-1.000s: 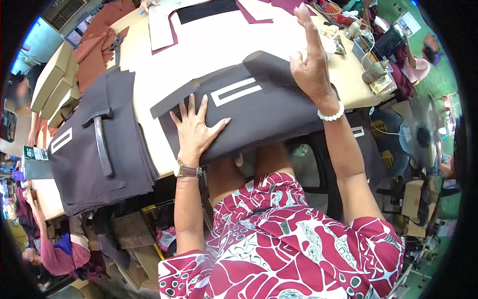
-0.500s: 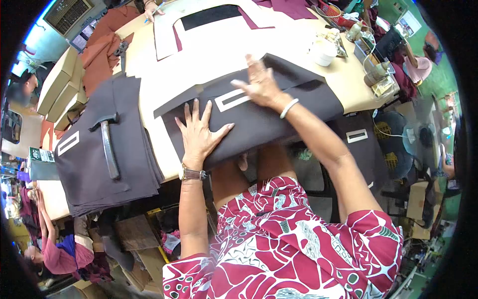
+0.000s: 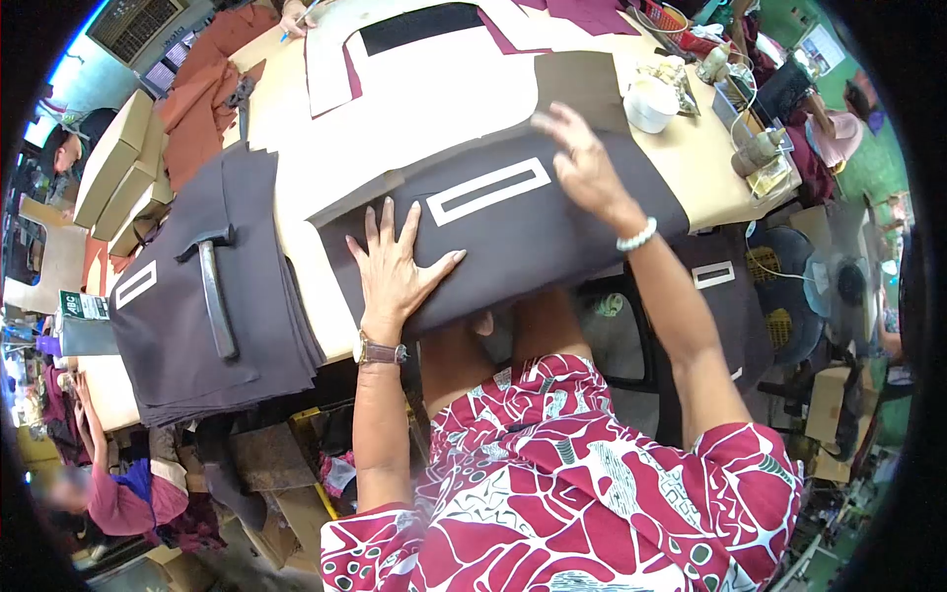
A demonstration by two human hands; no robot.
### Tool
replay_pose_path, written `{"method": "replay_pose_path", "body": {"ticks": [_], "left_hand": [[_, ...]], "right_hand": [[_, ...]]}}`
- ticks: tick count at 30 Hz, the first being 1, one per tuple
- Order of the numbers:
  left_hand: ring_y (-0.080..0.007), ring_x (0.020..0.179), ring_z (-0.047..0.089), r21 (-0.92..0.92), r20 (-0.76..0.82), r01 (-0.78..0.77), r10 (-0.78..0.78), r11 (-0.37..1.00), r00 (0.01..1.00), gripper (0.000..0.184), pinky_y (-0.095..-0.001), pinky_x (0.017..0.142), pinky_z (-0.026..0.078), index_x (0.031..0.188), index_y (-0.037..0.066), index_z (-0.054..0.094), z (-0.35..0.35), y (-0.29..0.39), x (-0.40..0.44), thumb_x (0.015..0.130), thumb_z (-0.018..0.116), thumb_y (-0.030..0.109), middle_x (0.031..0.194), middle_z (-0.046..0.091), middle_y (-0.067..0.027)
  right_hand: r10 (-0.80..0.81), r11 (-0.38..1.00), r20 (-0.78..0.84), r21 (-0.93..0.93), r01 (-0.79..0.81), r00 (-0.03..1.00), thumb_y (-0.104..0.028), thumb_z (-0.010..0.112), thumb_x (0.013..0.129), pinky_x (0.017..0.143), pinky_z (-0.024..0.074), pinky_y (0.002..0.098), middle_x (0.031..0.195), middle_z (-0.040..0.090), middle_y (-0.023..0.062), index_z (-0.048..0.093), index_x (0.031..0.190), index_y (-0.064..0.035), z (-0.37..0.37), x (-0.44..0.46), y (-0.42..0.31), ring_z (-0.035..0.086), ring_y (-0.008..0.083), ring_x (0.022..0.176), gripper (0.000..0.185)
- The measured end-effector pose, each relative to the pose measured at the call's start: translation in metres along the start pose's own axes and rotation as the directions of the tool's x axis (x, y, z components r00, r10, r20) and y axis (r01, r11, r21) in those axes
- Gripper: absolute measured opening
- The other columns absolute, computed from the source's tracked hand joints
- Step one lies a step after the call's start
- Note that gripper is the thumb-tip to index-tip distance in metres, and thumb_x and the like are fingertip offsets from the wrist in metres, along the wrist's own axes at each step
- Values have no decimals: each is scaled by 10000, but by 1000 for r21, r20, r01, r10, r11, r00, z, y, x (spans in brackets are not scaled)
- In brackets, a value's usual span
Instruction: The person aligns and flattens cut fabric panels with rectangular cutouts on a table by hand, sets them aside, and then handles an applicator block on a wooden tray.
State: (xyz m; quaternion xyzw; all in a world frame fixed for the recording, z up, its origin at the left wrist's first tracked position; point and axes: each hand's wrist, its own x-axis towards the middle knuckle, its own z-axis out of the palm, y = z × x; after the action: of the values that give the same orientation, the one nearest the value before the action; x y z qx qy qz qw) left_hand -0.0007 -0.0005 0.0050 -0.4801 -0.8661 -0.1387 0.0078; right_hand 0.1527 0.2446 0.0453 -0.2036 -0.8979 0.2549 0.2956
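Observation:
A dark fabric piece lies at the table's near edge, with a white rectangular frame on its upper face. My left hand rests flat on its left part, fingers spread, holding nothing. Over the right part, just right of the white frame, is my right hand, its fingers apart and slightly blurred; whether it touches the fabric I cannot tell. Behind it a browner flap extends away across the table. To the left, a hammer lies on a stack of dark fabric pieces.
A white tub and glue-like bottles stand at the right of the table. Boxes and rust-coloured cloth are at the back left. Another person's hand holds a pen at the far edge. A co-worker is at lower left.
My right hand came down from its raised position, swept left over the fabric, then moved back right. The back flap now lies spread away from me. My left hand stays in place on the fabric.

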Motion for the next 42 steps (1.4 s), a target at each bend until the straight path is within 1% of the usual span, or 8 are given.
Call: {"method": "replay_pose_path", "body": {"ticks": [7,10,15,19,23,28,35,42], "left_hand": [[-372,1358,163,-22,-13,-4,4,1000,1000,872,-639,1036,104,1382,186,368,2,0,0,701,566,693,1454,253,-172],[-370,1356,172,-19,-22,-7,7,1000,1000,866,-641,1033,110,1378,186,376,2,-2,0,702,566,692,1452,258,-172],[-368,1351,190,-22,-29,-9,8,1000,1000,867,-638,1035,116,1373,191,386,4,-3,0,695,560,703,1451,261,-173],[-370,1351,190,-21,-30,-6,5,1000,1000,877,-637,1036,116,1372,193,389,6,-5,0,687,555,716,1453,258,-172],[-375,1354,180,-22,-27,0,-1,1000,1000,881,-635,1040,105,1373,193,388,7,-4,0,687,553,720,1456,254,-170],[-374,1357,170,-38,-20,2,-2,999,1000,880,-632,1043,94,1372,190,391,5,-4,0,688,555,719,1460,245,-170],[-381,1352,176,-93,-92,0,-9,996,996,902,-644,1034,91,1391,162,345,8,-6,0,698,569,695,1453,251,-180],[-388,1336,202,-68,-173,74,-85,995,981,623,-668,1007,143,1388,108,325,8,-28,-14,872,485,419,1436,282,-176]], "right_hand": [[148,947,222,-313,-73,964,71,419,739,1076,225,464,1375,345,239,583,1208,-128,21,-43,0,293,397,1294,536],[193,847,276,-531,-18,941,-6,413,805,1061,185,535,1421,282,202,431,1340,-161,20,-43,-10,244,409,1308,557],[231,462,308,-869,175,923,-131,439,869,1037,213,542,1406,299,178,330,1385,-96,29,-30,-22,294,375,1280,529],[241,248,344,-926,285,908,-182,507,845,1029,241,506,1344,342,155,562,1197,-15,34,-36,-42,328,339,1230,394],[125,303,316,-915,267,940,-211,522,840,1032,242,485,1328,343,147,630,1096,-1,37,-42,-35,331,329,1217,347],[291,281,335,-925,254,896,-187,504,853,1045,215,520,1412,277,125,290,1402,-80,29,-26,-23,309,350,1263,598],[302,234,405,-909,345,863,-202,495,862,1053,201,534,1447,239,126,242,1425,-108,28,-28,-38,292,367,1291,625],[209,318,435,-877,360,876,-207,472,875,1057,181,544,1446,238,127,249,1426,-120,51,-31,-52,280,374,1295,601]]}}
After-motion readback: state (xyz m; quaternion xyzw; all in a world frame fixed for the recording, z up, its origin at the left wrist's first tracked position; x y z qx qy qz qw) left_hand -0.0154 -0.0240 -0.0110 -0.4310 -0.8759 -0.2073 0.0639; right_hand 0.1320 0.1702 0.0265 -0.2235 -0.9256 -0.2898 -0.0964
